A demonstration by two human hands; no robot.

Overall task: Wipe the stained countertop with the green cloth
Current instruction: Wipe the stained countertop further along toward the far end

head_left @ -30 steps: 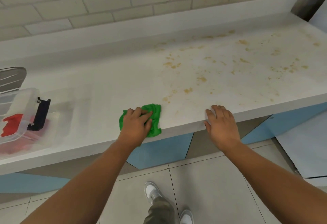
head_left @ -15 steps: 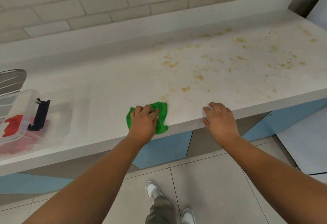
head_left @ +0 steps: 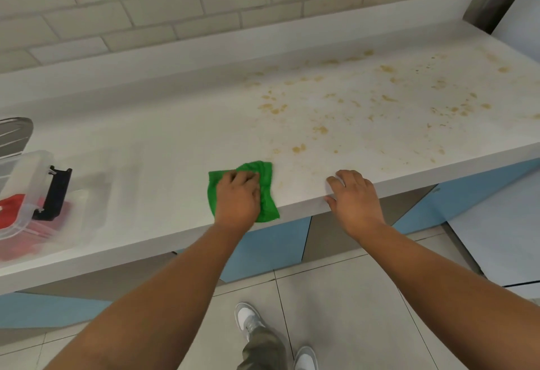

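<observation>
So the left hand (head_left: 237, 197) is pressed flat on the green cloth (head_left: 267, 194) at the countertop (head_left: 152, 147) front edge, just short of the yellow stains (head_left: 321, 129), while the right hand (head_left: 355, 197) rests open on the edge, grasping nothing, probably for bracing.

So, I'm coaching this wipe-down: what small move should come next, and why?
Probably slide the green cloth forward and to the right under the left hand. The nearest yellowish stains sit just past it on the countertop, and most spots spread further right. The right hand braces the edge.
</observation>
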